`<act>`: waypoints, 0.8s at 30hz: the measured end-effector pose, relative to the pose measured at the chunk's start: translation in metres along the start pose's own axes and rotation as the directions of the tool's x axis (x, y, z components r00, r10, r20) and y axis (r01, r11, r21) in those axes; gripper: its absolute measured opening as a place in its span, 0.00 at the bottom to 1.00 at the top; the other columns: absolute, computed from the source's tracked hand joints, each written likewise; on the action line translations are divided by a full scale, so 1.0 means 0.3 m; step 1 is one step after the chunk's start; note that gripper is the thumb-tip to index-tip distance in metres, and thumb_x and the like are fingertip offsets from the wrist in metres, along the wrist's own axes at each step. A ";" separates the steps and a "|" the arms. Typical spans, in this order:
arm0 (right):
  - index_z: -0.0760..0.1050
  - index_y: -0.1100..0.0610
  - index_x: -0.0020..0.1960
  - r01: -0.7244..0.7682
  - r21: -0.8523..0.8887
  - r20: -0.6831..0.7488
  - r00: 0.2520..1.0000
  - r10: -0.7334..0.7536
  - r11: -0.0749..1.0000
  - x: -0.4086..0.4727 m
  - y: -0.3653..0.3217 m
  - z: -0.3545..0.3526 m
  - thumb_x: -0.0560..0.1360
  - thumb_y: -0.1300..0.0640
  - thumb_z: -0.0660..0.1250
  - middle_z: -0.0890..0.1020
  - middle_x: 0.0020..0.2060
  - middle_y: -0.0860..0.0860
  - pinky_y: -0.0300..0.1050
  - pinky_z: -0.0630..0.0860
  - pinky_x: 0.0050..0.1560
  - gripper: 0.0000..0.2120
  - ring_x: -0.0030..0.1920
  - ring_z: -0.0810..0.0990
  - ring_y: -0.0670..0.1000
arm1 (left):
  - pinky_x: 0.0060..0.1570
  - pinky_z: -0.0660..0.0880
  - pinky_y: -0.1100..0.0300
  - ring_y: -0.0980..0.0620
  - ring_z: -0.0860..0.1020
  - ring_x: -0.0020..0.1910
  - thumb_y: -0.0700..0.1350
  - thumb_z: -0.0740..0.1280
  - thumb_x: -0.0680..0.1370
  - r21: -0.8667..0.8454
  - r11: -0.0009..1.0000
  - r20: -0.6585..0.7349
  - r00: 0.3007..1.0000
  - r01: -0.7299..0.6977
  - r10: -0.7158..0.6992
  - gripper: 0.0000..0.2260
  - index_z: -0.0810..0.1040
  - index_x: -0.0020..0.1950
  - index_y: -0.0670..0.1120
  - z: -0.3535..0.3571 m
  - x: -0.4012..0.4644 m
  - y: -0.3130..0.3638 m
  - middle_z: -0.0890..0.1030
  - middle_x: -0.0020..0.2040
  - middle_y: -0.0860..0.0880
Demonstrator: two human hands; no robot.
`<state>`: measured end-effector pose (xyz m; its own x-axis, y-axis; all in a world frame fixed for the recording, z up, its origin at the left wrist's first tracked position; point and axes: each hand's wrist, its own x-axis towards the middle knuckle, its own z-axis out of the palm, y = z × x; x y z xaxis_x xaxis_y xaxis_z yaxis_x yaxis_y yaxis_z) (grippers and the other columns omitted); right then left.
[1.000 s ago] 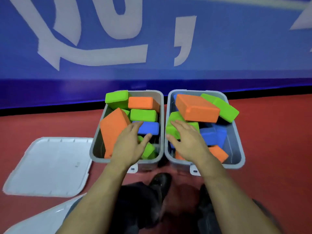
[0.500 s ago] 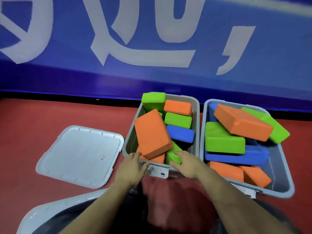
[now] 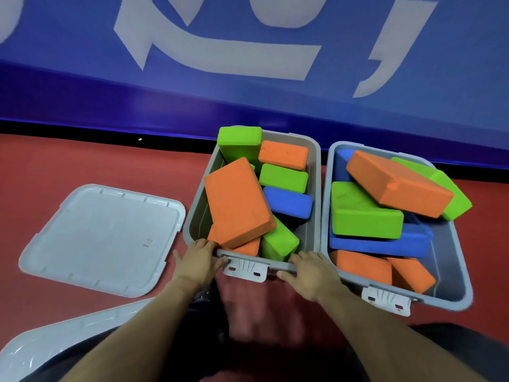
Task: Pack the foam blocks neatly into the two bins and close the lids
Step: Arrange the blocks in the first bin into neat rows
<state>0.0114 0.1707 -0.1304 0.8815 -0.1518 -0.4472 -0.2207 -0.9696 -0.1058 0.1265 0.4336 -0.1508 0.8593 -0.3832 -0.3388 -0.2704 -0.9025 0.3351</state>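
On the left bin's (image 3: pixel 314 188) near rim, left hand (image 3: pixel 199 257) and right hand (image 3: pixel 311 272) each grip it.

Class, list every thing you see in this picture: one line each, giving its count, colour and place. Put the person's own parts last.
bins: 2, grey, side by side on the red floor; left bin, right bin
foam blocks in left bin: 7 visible; 3 orange, 3 green, 1 blue; jumbled
foam blocks in right bin: 7 visible; 3 orange, 2 green, 2 blue; some above the rim
lids: 2, grey, on the floor left of the bins; flat lid, near lid partly cut off
wall: blue, white markings, behind
left hand: grips left bin's near rim
right hand: grips the same rim
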 end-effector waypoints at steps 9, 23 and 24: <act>0.76 0.51 0.56 -0.046 -0.026 -0.038 0.998 0.045 0.999 -0.110 0.112 0.065 0.77 0.28 0.53 0.79 0.55 0.50 0.48 0.61 0.72 0.30 0.62 0.72 0.52 | 0.60 0.70 0.49 0.52 0.74 0.49 0.65 0.66 0.76 -0.104 0.992 0.062 0.995 -0.074 0.081 0.13 0.71 0.46 0.57 0.084 -0.075 0.042 0.72 0.46 0.57; 0.66 0.58 0.77 -0.205 0.212 0.518 0.853 0.068 0.955 -0.184 0.164 -0.187 0.72 0.23 0.56 0.71 0.74 0.55 0.50 0.67 0.71 0.47 0.71 0.72 0.55 | 0.55 0.74 0.57 0.51 0.79 0.55 0.66 0.71 0.73 -0.100 0.995 0.531 0.847 0.018 0.038 0.27 0.80 0.62 0.48 -0.156 -0.160 0.208 0.81 0.58 0.51; 0.63 0.58 0.78 -0.201 0.329 0.462 0.886 0.028 0.923 -0.186 0.159 -0.213 0.73 0.25 0.58 0.68 0.76 0.54 0.50 0.66 0.73 0.47 0.73 0.70 0.53 | 0.53 0.74 0.56 0.50 0.79 0.55 0.65 0.71 0.74 -0.146 0.988 0.452 0.892 0.046 0.025 0.27 0.79 0.63 0.47 -0.175 -0.172 0.228 0.81 0.58 0.50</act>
<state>-0.0217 0.1206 -0.0537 0.5822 -0.0731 -0.8098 -0.5179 -0.8012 -0.2999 0.0864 0.4019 -0.0640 0.5635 -0.4528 -0.6910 -0.1641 -0.8811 0.4435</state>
